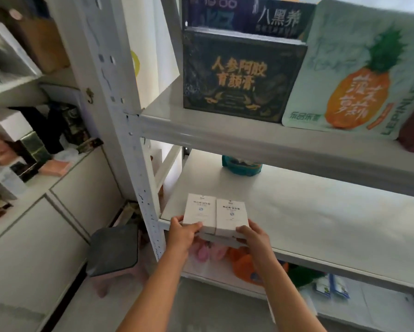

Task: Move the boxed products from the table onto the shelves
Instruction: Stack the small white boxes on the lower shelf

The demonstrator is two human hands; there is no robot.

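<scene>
Two small white product boxes lie side by side, flat, at the front left corner of the middle shelf (321, 221). My left hand (183, 232) grips the near edge of the left white box (199, 209), thumb on top. My right hand (252, 233) grips the near edge of the right white box (231, 215). Both boxes overhang the shelf's front lip slightly, and more white box edges show beneath them. The table is out of view.
The upper shelf (225, 133) carries a dark gold-lettered box (242, 77) and a pineapple-print pack (359, 75). A teal bag (242, 165) sits at the back of the middle shelf. A grey stool (113, 250) stands left of the white upright post (139, 178); a cluttered cabinet lies further left.
</scene>
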